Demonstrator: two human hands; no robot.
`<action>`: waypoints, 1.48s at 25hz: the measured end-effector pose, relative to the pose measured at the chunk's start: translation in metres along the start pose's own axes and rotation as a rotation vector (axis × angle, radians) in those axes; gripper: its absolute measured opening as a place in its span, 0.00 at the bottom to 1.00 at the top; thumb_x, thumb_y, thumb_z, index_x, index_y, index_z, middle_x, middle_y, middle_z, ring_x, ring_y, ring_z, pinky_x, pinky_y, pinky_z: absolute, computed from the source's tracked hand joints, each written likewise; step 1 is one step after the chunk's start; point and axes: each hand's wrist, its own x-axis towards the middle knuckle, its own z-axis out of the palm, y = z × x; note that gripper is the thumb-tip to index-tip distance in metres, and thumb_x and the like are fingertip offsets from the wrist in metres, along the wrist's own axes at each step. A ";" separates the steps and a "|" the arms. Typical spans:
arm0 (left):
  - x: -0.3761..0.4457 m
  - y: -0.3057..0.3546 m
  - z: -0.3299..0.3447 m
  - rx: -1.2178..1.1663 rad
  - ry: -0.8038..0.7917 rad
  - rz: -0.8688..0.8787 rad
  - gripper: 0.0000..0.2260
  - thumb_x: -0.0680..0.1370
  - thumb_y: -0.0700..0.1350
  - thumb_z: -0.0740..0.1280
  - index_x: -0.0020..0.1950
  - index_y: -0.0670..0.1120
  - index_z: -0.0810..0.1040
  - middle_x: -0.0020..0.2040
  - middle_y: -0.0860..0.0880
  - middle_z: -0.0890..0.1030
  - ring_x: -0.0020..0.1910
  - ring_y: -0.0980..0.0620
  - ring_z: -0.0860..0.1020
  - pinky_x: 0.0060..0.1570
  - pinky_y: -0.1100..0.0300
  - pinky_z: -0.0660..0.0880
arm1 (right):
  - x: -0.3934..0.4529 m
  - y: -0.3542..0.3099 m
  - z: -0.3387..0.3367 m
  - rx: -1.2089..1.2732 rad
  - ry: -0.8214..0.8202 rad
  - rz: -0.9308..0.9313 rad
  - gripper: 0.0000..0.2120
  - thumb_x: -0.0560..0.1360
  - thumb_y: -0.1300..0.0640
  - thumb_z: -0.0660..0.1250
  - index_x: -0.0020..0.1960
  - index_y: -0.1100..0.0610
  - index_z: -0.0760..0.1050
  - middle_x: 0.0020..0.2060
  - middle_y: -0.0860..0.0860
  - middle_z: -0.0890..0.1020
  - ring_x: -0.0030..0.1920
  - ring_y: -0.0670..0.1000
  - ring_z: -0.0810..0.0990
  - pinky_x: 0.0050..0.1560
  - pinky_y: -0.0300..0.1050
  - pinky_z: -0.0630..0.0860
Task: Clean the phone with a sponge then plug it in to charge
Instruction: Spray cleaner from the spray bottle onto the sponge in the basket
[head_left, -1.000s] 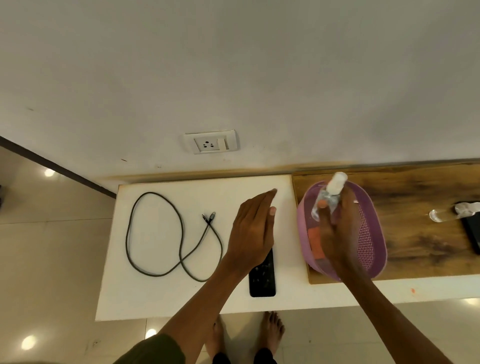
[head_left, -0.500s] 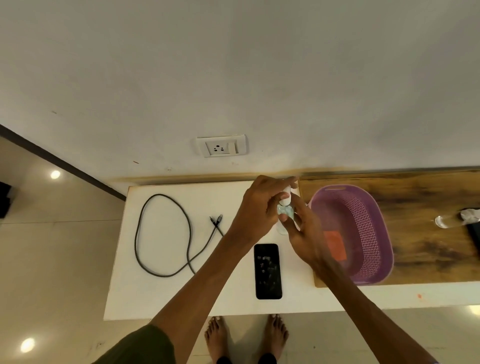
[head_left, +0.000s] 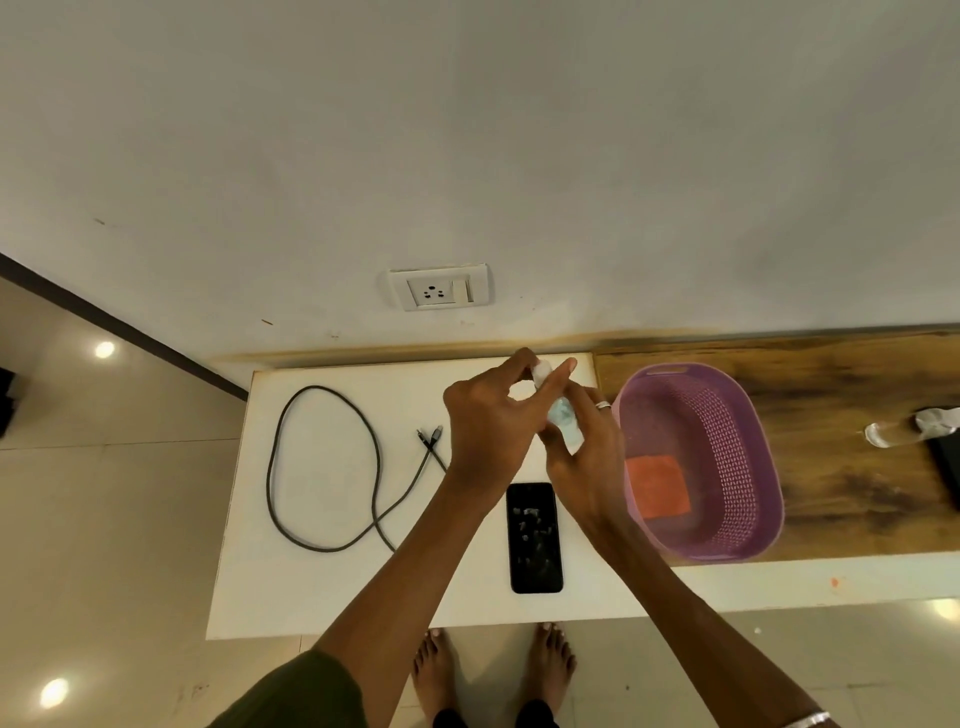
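A black phone (head_left: 535, 538) lies face up on the white table (head_left: 322, 587), with specks on its screen. Above it both hands meet around a small clear spray bottle (head_left: 563, 422). My right hand (head_left: 584, 462) wraps the bottle's body. My left hand (head_left: 491, 421) pinches its white cap between thumb and fingers. An orange sponge (head_left: 657, 486) lies in the purple basket (head_left: 748, 415) to the right. A dark charging cable (head_left: 322, 462) is looped on the table's left, both plug ends near my left wrist.
A white wall socket (head_left: 439, 287) with a switch sits above the table. The basket stands on a wooden board (head_left: 841, 493), which also carries a second clear bottle (head_left: 904, 428) and a dark object at the right edge. Bare feet show below the table's front edge.
My right hand lifted the spray bottle out of the basket and brought it left over the table. My left hand rose from beside the phone and took hold of the cap.
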 end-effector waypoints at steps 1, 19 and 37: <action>0.003 0.000 -0.002 -0.008 -0.007 -0.045 0.14 0.74 0.54 0.76 0.39 0.44 0.82 0.34 0.53 0.83 0.34 0.56 0.83 0.37 0.58 0.80 | -0.002 0.000 0.001 0.005 -0.012 0.020 0.18 0.74 0.60 0.71 0.64 0.58 0.75 0.54 0.51 0.80 0.53 0.48 0.77 0.50 0.27 0.71; -0.004 -0.004 0.006 -0.272 -0.191 -0.324 0.02 0.75 0.41 0.75 0.46 0.44 0.87 0.41 0.52 0.87 0.42 0.57 0.85 0.46 0.63 0.82 | 0.000 0.008 0.002 0.065 -0.028 0.052 0.18 0.75 0.61 0.70 0.64 0.59 0.75 0.52 0.53 0.81 0.52 0.51 0.79 0.51 0.34 0.75; -0.055 -0.088 -0.001 0.007 -0.236 -0.511 0.09 0.70 0.41 0.79 0.47 0.52 0.85 0.48 0.56 0.85 0.51 0.59 0.81 0.55 0.57 0.76 | -0.059 0.068 -0.030 0.141 -0.043 0.111 0.26 0.77 0.51 0.66 0.70 0.36 0.60 0.67 0.52 0.74 0.63 0.48 0.76 0.56 0.34 0.77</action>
